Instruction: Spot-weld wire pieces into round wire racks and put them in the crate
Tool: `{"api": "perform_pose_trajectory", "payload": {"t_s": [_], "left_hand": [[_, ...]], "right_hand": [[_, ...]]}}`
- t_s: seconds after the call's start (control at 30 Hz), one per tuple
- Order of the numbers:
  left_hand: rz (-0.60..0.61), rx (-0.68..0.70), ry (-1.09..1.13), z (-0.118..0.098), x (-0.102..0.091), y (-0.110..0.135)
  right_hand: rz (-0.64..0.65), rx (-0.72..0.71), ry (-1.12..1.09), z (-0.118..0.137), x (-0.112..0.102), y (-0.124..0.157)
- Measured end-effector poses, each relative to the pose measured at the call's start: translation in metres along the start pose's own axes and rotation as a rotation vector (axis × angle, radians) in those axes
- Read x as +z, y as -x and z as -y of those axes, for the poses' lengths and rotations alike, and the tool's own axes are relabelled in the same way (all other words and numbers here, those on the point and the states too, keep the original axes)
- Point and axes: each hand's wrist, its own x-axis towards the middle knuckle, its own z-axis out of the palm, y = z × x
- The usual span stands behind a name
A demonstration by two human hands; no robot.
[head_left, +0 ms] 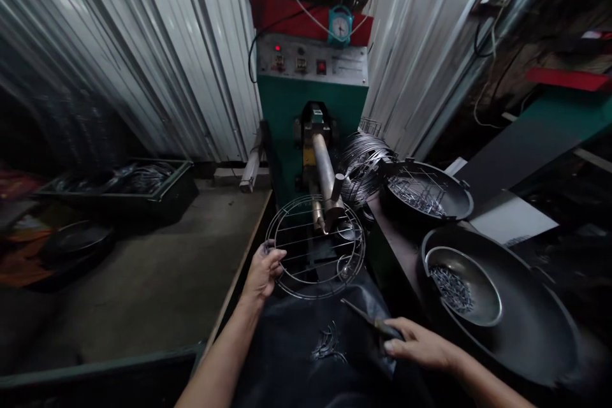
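My left hand (264, 269) grips the left rim of a round wire rack (315, 247), holding it under the metal arm (326, 173) of a green machine (306, 108). My right hand (417, 345) rests lower right on my dark apron, closed on a thin dark tool (368, 320) that points up and left. A small heap of short wire pieces (327, 344) lies on the apron between my arms.
To the right, a large dark pan (535, 331) holds a metal bowl (466, 274) of small wire bits. Behind it are a pan (459, 204) with wire parts and a stack of wire rings (361, 162). A green crate (176, 194) sits left by corrugated metal walls.
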Motion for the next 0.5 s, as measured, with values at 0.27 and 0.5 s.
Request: {"api": "perform_pose_trajectory", "payload": {"t_s": [0.27,0.5], "left_hand": [[-0.205,0.034,0.034,0.008,0.034,-0.007],[-0.366,0.047,0.098,0.009,0.050,-0.019]], "right_hand": [[-0.201,0.032,-0.340,-0.083,0.015,0.003],[-0.335,-0.059,-0.738,-0.117,0.020,-0.022]]}}
